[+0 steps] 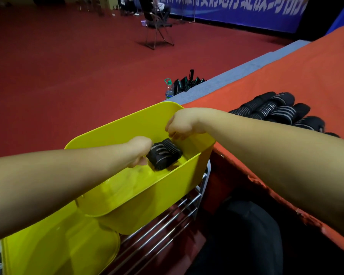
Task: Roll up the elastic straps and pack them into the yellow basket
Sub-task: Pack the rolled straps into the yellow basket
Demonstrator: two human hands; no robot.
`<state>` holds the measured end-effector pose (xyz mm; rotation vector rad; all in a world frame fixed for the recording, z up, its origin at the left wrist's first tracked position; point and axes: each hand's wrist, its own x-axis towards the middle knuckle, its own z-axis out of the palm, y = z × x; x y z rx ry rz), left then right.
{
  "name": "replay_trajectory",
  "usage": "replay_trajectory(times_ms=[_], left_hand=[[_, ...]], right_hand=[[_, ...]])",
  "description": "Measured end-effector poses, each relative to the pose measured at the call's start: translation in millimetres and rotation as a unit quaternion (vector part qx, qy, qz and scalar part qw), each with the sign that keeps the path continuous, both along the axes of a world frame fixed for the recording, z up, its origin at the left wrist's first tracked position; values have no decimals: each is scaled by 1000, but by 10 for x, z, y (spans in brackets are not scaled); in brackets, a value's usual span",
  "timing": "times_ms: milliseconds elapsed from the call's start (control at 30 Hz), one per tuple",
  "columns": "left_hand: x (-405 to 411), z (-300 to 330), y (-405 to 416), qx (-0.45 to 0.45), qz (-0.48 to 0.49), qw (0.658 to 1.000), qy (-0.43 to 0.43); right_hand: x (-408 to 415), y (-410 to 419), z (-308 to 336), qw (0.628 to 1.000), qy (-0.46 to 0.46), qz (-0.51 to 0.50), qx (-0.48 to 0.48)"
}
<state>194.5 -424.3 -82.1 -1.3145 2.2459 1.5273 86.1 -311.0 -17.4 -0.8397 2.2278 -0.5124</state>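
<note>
So at this point both hands were down in the yellow basket [127, 126], which sat on a wire rack [167, 221] just off the edge of the counter [286, 80] with its orange cover. From where I was watching, the left hand [140, 150] was at about 9 o'clock of a rolled strap [164, 153], fingers curled and touching its end, so I read it as gripping the roll, though the fingertips were hidden behind it. The right hand [180, 125] hung over the basket's far rim at roughly 1 o'clock of the roll, fingers bent downward just above it. I couldn't tell whether it was actually pinching the strap or only hovering.

Progress-wise: I could only make out 1 roll in the basket, sitting at the far end, with the rest of the bottom showing bare yellow. A second yellow bin [58, 251] sat lower on the rack at 7 o'clock.

Over at 2 o'clock on the counter was a pile of black straps [276, 112], looking already rolled or at least bundled, several of them stacked together. My guess was the packing had barely started, with most of that pile left to move across.
</note>
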Motion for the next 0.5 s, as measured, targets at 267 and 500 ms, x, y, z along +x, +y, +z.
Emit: replay_trajectory(times_ms=[267, 500], left_hand=[[-395, 827, 515, 32, -75, 968, 237], [-1169, 1168, 1541, -67, -230, 923, 302]], right_hand=[[-246, 1199, 463, 950, 70, -164, -257], [-809, 2596, 384, 877, 134, -364, -283]])
